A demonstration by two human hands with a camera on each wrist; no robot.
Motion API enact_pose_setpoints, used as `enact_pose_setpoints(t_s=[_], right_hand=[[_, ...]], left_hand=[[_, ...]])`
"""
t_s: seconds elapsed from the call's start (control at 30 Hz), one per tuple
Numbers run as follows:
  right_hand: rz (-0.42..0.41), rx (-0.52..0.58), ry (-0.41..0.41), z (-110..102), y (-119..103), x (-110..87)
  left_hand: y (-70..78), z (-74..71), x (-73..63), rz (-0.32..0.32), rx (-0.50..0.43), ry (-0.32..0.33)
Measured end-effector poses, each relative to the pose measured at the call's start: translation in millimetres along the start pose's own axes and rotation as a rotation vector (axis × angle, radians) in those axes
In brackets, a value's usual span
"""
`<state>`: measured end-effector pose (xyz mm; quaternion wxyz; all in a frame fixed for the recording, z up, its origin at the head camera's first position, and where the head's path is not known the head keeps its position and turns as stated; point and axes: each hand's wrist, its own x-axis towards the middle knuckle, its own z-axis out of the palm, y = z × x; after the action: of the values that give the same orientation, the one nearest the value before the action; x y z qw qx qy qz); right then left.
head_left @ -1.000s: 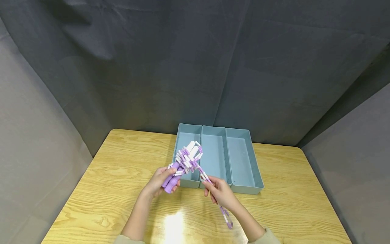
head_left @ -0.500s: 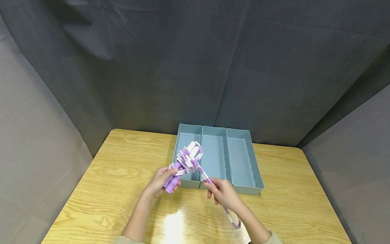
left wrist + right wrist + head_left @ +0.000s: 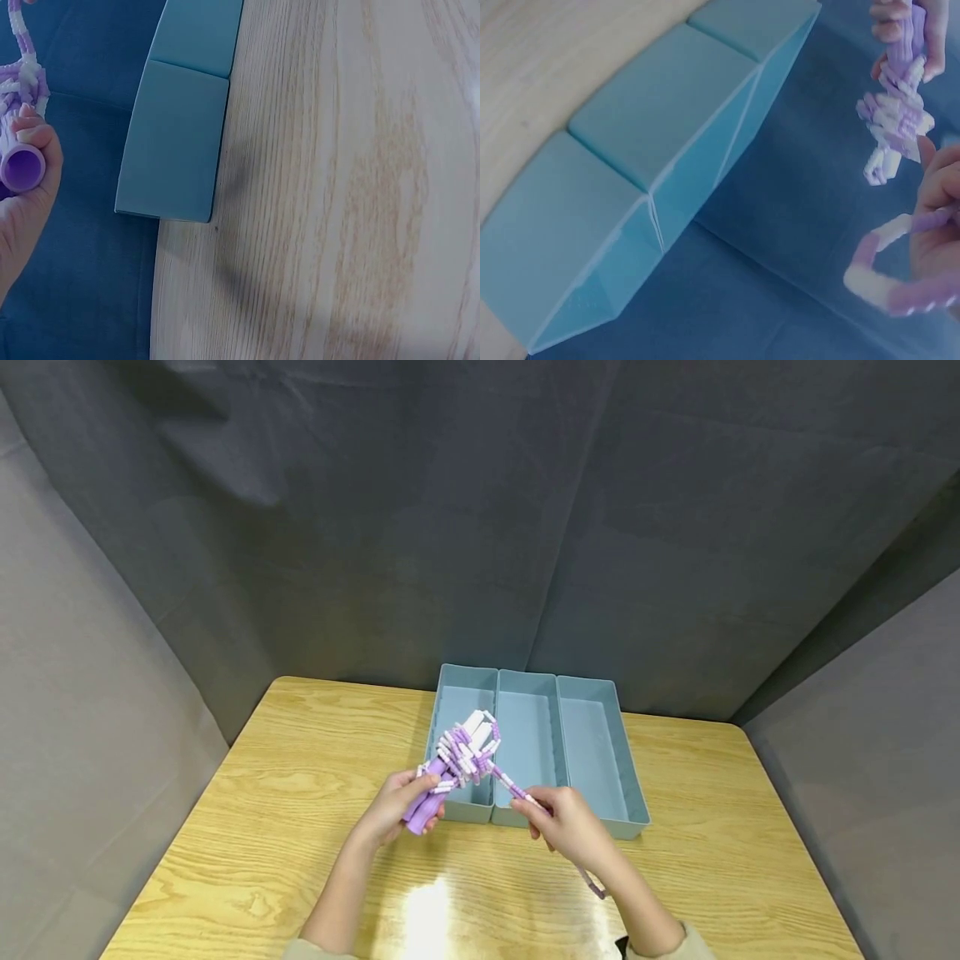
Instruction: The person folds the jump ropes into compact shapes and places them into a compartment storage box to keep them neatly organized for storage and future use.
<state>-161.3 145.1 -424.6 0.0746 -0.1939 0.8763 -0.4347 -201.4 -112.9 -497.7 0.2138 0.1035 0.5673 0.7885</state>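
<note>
A jump rope [image 3: 467, 752] with purple handles and white-and-purple beads is bundled above the left bin. My left hand [image 3: 399, 806] grips both handles, thumb across them, their white ends pointing up and away. Beaded cord winds several times around the handles. My right hand [image 3: 566, 825] pinches the free length of cord and stretches it out to the right of the bundle. Below that hand a short loop of the cord hangs down. In the right wrist view the loop [image 3: 874, 281] shows large beside the right hand [image 3: 937, 217].
Three blue-grey bins [image 3: 528, 735] stand side by side at the back of the wooden table [image 3: 300, 793], close below both hands. A dark grey curtain [image 3: 450, 527] hangs behind the table, with lighter grey panels at both sides.
My right hand has slid along the cord to the right and slightly up, away from the bundle. The hanging tail has become shorter. My left hand stays nearly still.
</note>
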Motion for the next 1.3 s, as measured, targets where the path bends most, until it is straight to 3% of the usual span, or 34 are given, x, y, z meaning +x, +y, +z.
enact_pose_setpoints(t_s=[0.27, 0.9, 1.3], right_hand=[[-0.055, -0.054, -0.003, -17, -7, 2.8], [-0.216, -0.121, -0.189, -41, -24, 22.2], [-0.307, -0.122, -0.38, -52, -31, 41.7]], left_hand=[[-0.4, 0.6, 0.2, -0.034, 0.032, -0.009], [-3.9, -1.7, -1.2, -0.146, 0.077, -0.1], [-6.6, -6.4, -4.2, -0.161, 0.101, -0.26]])
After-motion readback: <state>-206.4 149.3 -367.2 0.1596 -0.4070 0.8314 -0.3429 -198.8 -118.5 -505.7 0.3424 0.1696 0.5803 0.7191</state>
